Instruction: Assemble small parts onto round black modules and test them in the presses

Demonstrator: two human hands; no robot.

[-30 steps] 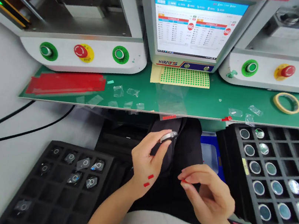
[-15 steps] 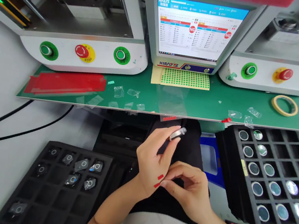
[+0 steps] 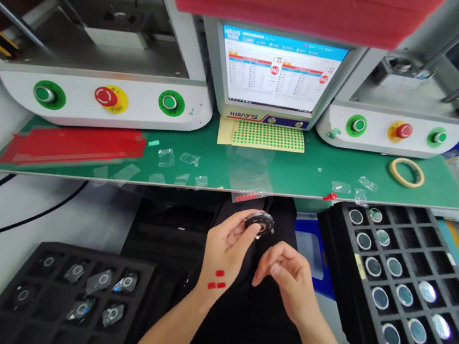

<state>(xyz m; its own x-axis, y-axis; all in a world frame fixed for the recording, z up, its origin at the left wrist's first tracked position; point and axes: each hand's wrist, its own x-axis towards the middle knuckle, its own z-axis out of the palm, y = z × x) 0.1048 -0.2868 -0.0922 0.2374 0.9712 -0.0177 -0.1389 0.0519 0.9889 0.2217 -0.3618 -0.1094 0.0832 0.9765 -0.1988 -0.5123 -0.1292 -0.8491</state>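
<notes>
My left hand (image 3: 226, 252) pinches a round black disc-shaped part (image 3: 260, 222), with a ring in its middle, between thumb and fingers. Three small red stickers (image 3: 217, 280) lie on the back of that hand near the wrist. My right hand (image 3: 289, 278) is close by on the right, its fingers curled in and the thumb against them. Whether anything small is between those fingers is hidden. Beyond my left hand, a clear plastic sheet (image 3: 249, 172) with a row of red stickers (image 3: 247, 197) hangs over the bench edge.
The green bench (image 3: 193, 181) carries red sheets (image 3: 73, 146), a green-dot sticker sheet (image 3: 269, 138) and a tape roll (image 3: 407, 172). A monitor (image 3: 275, 81) stands between two machines. Black foam trays hold wrapped parts on the left (image 3: 54, 278) and round glass-faced parts on the right (image 3: 408, 262).
My right hand has come away from the back of my left hand, moving right. My left hand has turned the disc so its face shows. Three red stickers are now visible, where two showed.
</notes>
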